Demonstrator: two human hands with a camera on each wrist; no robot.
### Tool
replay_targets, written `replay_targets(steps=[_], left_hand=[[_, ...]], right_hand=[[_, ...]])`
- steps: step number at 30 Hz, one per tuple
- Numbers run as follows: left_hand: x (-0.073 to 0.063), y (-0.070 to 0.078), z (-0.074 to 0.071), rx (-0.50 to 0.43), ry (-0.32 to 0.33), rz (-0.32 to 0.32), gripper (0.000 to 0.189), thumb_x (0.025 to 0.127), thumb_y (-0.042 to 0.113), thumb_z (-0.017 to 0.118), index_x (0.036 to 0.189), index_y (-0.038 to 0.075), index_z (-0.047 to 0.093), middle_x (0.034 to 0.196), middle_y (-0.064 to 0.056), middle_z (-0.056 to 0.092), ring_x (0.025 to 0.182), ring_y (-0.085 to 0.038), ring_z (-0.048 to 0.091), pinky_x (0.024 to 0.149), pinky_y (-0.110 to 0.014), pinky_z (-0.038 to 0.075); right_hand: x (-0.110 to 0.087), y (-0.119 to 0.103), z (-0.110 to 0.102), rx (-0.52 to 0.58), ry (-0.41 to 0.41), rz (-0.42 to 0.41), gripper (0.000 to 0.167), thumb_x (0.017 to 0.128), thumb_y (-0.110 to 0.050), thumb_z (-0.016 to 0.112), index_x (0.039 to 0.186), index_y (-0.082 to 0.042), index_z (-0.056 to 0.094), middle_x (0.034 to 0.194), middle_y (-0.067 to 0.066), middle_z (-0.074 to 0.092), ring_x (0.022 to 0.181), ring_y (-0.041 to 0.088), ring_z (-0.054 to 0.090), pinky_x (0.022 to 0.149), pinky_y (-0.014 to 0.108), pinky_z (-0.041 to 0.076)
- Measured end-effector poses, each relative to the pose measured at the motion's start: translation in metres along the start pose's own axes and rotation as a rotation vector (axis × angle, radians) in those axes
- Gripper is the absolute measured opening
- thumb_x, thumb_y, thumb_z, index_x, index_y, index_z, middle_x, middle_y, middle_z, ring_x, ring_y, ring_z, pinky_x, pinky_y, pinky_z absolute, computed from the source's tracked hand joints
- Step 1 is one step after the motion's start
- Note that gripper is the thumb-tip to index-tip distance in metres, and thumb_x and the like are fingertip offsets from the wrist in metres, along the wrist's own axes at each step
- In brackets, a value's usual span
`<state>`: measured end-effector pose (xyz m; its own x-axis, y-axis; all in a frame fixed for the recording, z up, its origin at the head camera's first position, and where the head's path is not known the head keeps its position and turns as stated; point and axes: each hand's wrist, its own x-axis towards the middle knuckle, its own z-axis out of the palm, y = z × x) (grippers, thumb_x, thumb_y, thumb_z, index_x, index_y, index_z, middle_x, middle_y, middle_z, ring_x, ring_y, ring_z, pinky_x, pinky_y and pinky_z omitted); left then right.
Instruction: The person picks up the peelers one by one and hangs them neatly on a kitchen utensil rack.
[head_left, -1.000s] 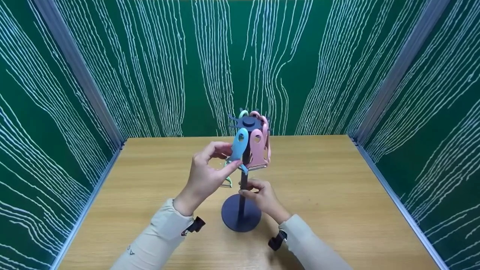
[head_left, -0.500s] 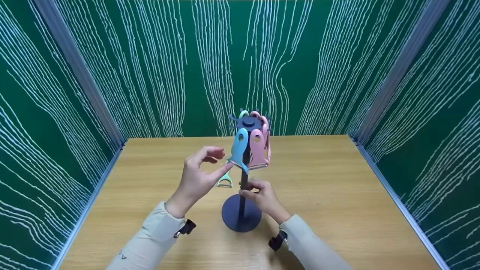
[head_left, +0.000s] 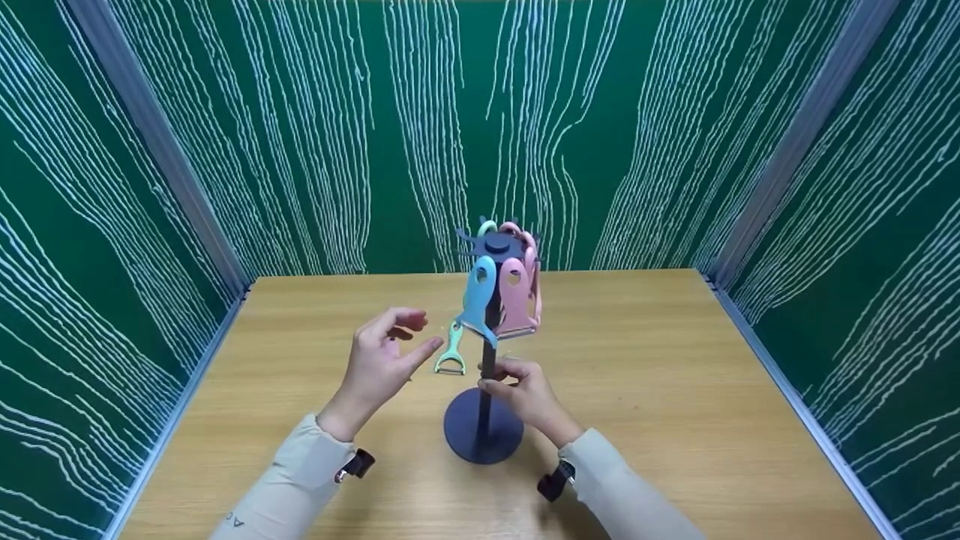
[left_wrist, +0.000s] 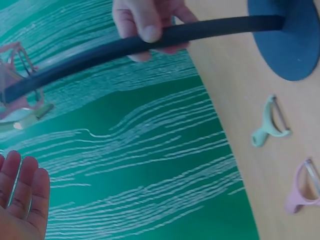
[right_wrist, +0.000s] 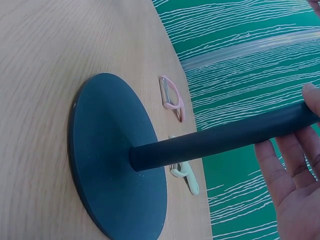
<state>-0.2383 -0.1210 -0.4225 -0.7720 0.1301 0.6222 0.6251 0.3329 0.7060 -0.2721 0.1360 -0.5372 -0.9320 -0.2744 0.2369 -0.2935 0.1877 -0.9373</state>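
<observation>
A dark stand with a round base (head_left: 484,442) and an upright pole (right_wrist: 225,135) stands on the table. My right hand (head_left: 526,391) grips the pole below the hanging peelers. From the stand's top hooks (head_left: 497,244) hang a blue peeler (head_left: 478,296), several pink peelers (head_left: 516,300) and a green one partly hidden behind. My left hand (head_left: 384,364) is apart from the stand at its left, fingers loosely bent and holding nothing. Closest to it on the table lies a green peeler (head_left: 452,352). Another pink peeler (left_wrist: 301,190) lies on the table in the left wrist view.
The wooden table (head_left: 660,352) is enclosed by green walls (head_left: 420,135) with white wavy lines. Metal posts (head_left: 161,135) stand at the corners, and metal rails edge the table's sides.
My left hand has let go of the hanging blue peeler and drawn away to the left and down. More of the green peeler on the table shows now. My right hand stays on the pole.
</observation>
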Motion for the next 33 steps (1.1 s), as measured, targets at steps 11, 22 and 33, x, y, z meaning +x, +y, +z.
replay_targets(steps=[11,22,33], left_hand=[[-0.009,-0.031,0.0,0.065,0.01,-0.086,0.036,0.091,0.015,0.089,0.122,0.004,0.074,0.113,-0.013,0.077,0.095,-0.025,0.072,0.085,-0.025,0.06],[-0.009,-0.056,-0.001,0.126,0.0,-0.141,0.036,0.093,0.017,0.089,0.122,0.004,0.073,0.114,-0.013,0.077,0.1,-0.026,0.071,0.088,-0.051,0.065],[-0.001,-0.074,-0.004,0.144,0.001,-0.24,0.036,0.095,0.02,0.087,0.125,0.006,0.073,0.118,-0.013,0.076,0.106,-0.027,0.071,0.093,-0.053,0.064]], right_hand=[[-0.001,-0.001,0.002,0.012,0.009,-0.049,0.02,0.094,0.002,0.079,0.113,0.004,0.08,0.098,0.018,0.073,0.088,0.009,0.067,0.074,0.022,0.061],[-0.002,-0.001,0.001,-0.016,0.011,0.009,0.019,0.096,-0.002,0.079,0.115,-0.004,0.083,0.103,0.015,0.075,0.095,0.018,0.067,0.079,0.025,0.061],[-0.001,-0.002,0.001,-0.004,0.018,0.005,0.021,0.095,-0.002,0.079,0.116,-0.002,0.082,0.101,0.016,0.076,0.092,0.016,0.068,0.078,0.025,0.061]])
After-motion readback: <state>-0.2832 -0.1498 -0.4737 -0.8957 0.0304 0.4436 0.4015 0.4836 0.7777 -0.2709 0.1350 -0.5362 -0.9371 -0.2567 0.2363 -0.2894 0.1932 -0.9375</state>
